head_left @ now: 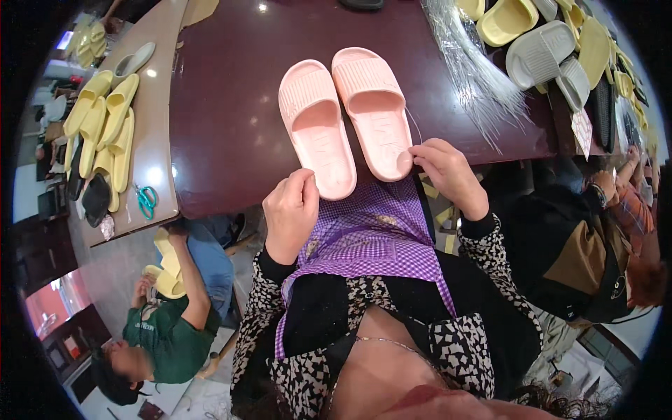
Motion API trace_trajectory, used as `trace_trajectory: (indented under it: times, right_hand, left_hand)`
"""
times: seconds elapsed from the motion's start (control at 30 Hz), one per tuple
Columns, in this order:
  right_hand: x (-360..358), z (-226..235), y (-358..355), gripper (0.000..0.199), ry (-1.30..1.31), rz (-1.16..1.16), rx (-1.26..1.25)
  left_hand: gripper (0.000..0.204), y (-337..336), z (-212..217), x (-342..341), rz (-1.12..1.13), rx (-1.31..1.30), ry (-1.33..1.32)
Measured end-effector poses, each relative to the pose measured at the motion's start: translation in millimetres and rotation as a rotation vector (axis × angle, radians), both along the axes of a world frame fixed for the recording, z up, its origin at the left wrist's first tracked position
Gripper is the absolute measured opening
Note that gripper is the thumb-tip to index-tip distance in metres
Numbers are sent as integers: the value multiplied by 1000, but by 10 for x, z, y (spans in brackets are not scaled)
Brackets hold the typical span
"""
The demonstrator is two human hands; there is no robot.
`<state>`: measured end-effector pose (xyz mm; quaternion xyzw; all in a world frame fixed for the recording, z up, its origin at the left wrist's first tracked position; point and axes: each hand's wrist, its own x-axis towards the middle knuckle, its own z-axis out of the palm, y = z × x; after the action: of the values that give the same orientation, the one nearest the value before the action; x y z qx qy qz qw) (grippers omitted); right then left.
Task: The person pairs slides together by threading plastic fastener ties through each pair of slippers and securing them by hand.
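Observation:
Two pale pink slide sandals lie side by side on the dark table, toes pointing away from me and heels at its near edge. My left hand (pixel 290 213) is closed in a pinch at the outer heel edge of the left pink slide (pixel 323 136); whatever lies between its fingertips is hidden. Beside the heel of the right pink slide (pixel 378 129), my right hand (pixel 448 171) pinches a thin clear plastic strand (pixel 418 128), which curves up along that slide's outer side.
A bundle of clear plastic strands (pixel 483 80) lies at right on the table (pixel 231 112). Yellow and grey slides (pixel 540 54) are piled beyond it. On the left table are yellow slides (pixel 105 126) and teal scissors (pixel 146 201). A co-worker (pixel 171 336) sits at left, handling yellow slides; others are at right.

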<state>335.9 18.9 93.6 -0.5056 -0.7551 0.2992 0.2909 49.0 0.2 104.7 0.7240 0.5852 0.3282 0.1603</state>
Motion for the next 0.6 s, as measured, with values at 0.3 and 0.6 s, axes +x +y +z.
trace_trajectory:
  times: [0.3, 0.6]
  right_hand:
    - [-234, -8, 481, 21, -379, 216, 254]
    - [-494, -177, 641, 9, -201, 158, 388]
  left_hand:
    - [11, 52, 6, -32, -109, 92, 131]
    - [12, 155, 53, 24, -111, 173, 136]
